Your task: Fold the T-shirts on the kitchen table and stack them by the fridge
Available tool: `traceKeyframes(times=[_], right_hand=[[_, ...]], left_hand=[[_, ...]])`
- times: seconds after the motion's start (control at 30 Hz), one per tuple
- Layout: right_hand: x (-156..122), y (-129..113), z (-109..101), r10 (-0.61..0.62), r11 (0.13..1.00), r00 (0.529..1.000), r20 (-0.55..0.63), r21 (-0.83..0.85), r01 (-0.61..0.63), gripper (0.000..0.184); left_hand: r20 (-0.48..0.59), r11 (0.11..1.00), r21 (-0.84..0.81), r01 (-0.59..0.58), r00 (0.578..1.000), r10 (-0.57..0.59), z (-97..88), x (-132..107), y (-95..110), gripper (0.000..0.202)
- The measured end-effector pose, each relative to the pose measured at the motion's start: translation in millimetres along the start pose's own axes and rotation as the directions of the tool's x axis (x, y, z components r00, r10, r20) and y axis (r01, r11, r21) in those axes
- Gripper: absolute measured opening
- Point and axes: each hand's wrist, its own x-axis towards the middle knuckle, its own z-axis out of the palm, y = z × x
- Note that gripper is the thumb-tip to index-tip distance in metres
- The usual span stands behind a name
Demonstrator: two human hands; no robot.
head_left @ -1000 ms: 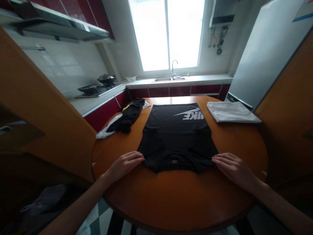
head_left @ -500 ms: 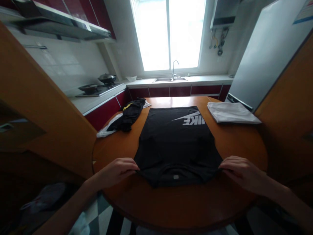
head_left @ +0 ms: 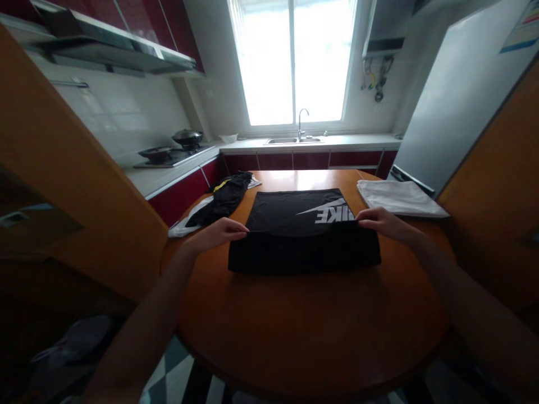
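Note:
A black T-shirt point(head_left: 295, 210) with white lettering and a swoosh lies on the round wooden table point(head_left: 311, 331). Its near part is lifted and folded up and away from me, so the neckline is hidden. My left hand point(head_left: 221, 233) pinches the raised edge at the left corner. At the opposite corner, my right hand point(head_left: 385, 223) pinches the same edge, close to the lettering. The shirt's far part rests flat on the wood.
A heap of black and white clothes point(head_left: 227, 199) lies at the table's left rim. On the right is a folded white cloth point(head_left: 398, 197). Beyond stand a counter with a sink point(head_left: 295, 140), a stove with pans point(head_left: 187, 137) and a fridge point(head_left: 446, 101).
Both hands have moved up and forward, carrying the near edge of the T-shirt away from me. The neckline and label, visible before, are now out of sight.

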Motion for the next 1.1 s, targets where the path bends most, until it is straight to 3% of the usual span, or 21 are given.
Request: traceKeyframes(times=[0.13, 0.23, 0.37, 0.5, 0.63, 0.77, 0.97, 1.1], right_hand=[[40, 36, 5, 0.216, 0.975, 0.969, 0.120, 0.035, -0.221, 0.042], [48, 57, 16, 0.279, 0.958, 0.948, 0.155, 0.032, -0.287, 0.041], [47, 70, 28, 0.281, 0.959, 0.955, 0.097, 0.004, -0.283, 0.035], [47, 71, 34, 0.378, 0.924, 0.925, -0.022, -0.042, -0.379, 0.024], [47, 66, 33, 0.322, 0.944, 0.934, -0.152, -0.027, -0.330, 0.018], [50, 64, 33, 0.206, 0.969, 0.937, -0.283, -0.074, -0.236, 0.019], [62, 77, 45, 0.211, 0.950, 0.936, -0.282, -0.168, -0.264, 0.017], [64, 86, 47, 0.185, 0.961, 0.939, -0.291, -0.146, -0.235, 0.018]], left_hand=[[-0.010, 0.991, -0.025, 0.129, 0.992, -0.129, 6.9, 38, -27, 0.039], [-0.005, 0.982, -0.066, 0.174, 0.985, -0.175, 20.4, 47, -52, 0.042], [-0.026, 0.986, -0.069, 0.151, 0.988, -0.153, 31.6, 43, -75, 0.044], [-0.066, 0.989, 0.000, 0.151, 0.986, -0.151, 32.6, 40, -79, 0.038], [-0.179, 0.993, 0.040, 0.108, 0.979, -0.099, 33.0, 41, -71, 0.035], [-0.330, 0.995, 0.071, 0.069, 0.943, -0.042, 37.4, 44, -69, 0.033], [-0.338, 0.986, 0.147, 0.080, 0.941, -0.026, 46.3, 51, -80, 0.028], [-0.354, 0.985, 0.163, 0.053, 0.935, 0.008, 47.1, 52, -84, 0.029]])
